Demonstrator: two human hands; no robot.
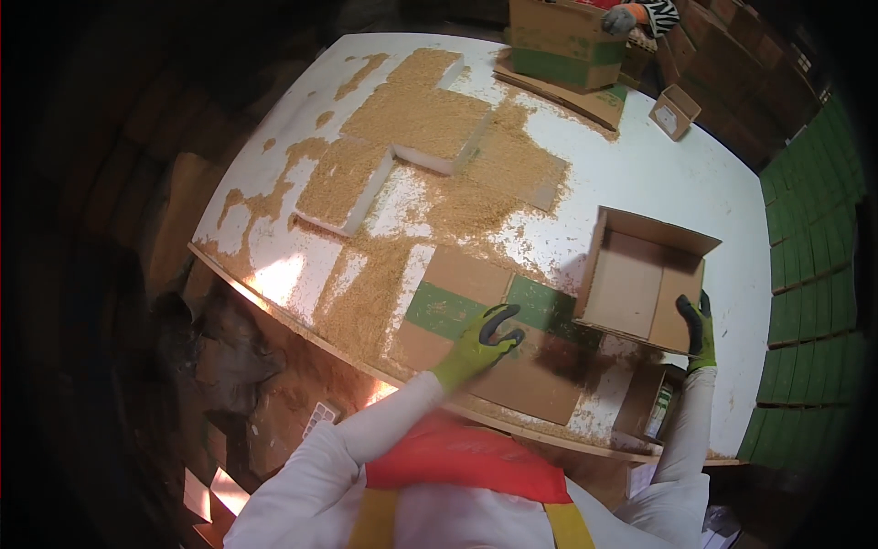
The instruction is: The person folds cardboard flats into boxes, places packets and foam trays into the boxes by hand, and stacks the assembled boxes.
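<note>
My right hand (pixel 698 333), in a green and dark-grey work glove, grips the right edge of an open cardboard box (pixel 627 274). The box is held tilted above the table, and its bare inside faces me. My left hand (pixel 483 343), gloved alike, is empty with thumb and fingers apart. It hovers over or rests on a flat cardboard sheet (pixel 535 381) with green bands; which of the two I cannot tell. Below my right hand, close to the forearm, stands a small open carton (pixel 648 408) with a green-and-white printed item inside.
Pale shavings or husks (pixel 473 213) lie scattered over the white table (pixel 658 178). They also cover white-sided blocks (pixel 425 161). Across the table, a person's gloved hand (pixel 619 20) touches a large carton (pixel 566 48). A small box (pixel 674 113) sits nearby; green stacked cartons (pixel 802 274) line the right.
</note>
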